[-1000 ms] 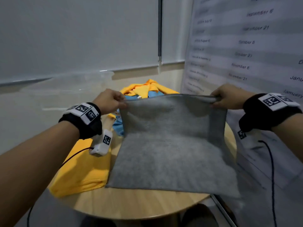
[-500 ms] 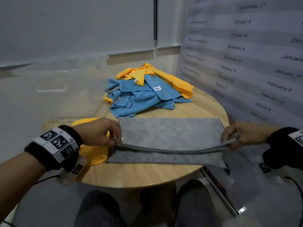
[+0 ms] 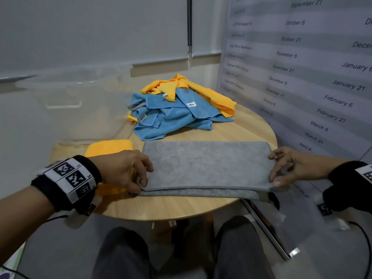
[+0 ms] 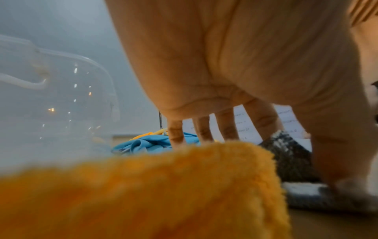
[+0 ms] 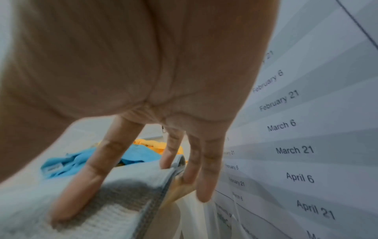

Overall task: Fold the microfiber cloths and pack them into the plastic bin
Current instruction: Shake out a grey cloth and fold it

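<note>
A grey microfiber cloth (image 3: 205,166) lies folded in half on the round wooden table (image 3: 165,207). My left hand (image 3: 146,177) arches over its near left corner, and the thumb (image 4: 337,161) presses on the grey cloth (image 4: 302,192). At the right edge my right hand (image 3: 274,170) is spread. Its index finger (image 5: 81,186) lies flat on the grey cloth (image 5: 126,198), while the outer fingers hang past the edge. A folded yellow cloth (image 3: 108,147) sits under my left wrist. The clear plastic bin (image 3: 60,87) stands at the left.
A loose pile of blue and yellow cloths (image 3: 177,115) lies at the back of the table. A wall calendar (image 3: 302,77) stands close along the right side. My knees show below the table's near edge.
Both hands brought the cloth's far edge toward me and laid it on the near edge, folding the cloth in half. The fingers have since loosened from their pinch.
</note>
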The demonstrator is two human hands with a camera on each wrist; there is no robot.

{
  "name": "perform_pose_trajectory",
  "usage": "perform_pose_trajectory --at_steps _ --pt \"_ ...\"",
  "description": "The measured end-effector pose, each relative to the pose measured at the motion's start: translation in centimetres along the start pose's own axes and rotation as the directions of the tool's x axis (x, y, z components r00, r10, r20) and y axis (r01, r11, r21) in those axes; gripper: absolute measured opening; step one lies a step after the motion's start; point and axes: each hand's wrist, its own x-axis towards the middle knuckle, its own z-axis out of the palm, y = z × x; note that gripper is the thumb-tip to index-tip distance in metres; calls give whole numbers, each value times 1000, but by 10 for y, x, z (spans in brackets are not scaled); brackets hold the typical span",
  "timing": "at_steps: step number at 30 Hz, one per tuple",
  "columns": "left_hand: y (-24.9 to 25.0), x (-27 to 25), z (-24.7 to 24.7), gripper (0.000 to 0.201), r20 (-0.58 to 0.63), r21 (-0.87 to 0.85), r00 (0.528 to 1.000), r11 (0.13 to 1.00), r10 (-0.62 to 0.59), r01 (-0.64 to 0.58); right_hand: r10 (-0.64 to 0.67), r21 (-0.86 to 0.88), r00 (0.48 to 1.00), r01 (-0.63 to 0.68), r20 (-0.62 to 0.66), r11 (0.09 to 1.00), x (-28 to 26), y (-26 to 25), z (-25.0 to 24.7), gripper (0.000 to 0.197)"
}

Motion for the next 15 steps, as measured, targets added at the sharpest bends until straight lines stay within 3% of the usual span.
perform_pose_trajectory --at_steps 2,4,7,11,13,15 --pt "5 0 0 27 5 53 1000 999 -1 1 23 -42 1000 -24 -16 999 3 -8 4 40" --pt "9 1 -1 26 20 80 1000 997 1 -3 -12 -130 994 -3 -112 991 12 -13 8 25" --pt "10 4 -2 18 10 107 999 993 -41 39 -32 -195 978 -10 -208 981 27 -20 6 30" --pt "3 13 -3 14 -69 131 990 982 -124 132 123 -284 990 -138 -68 949 51 -26 -8 73" --pt "-3 18 -5 14 -128 122 977 975 -168 184 167 -383 986 -149 14 912 59 -33 -14 80" --pt "-9 21 -6 12 -185 82 965 975 -186 204 130 -398 991 -109 25 911 62 -34 -18 72"
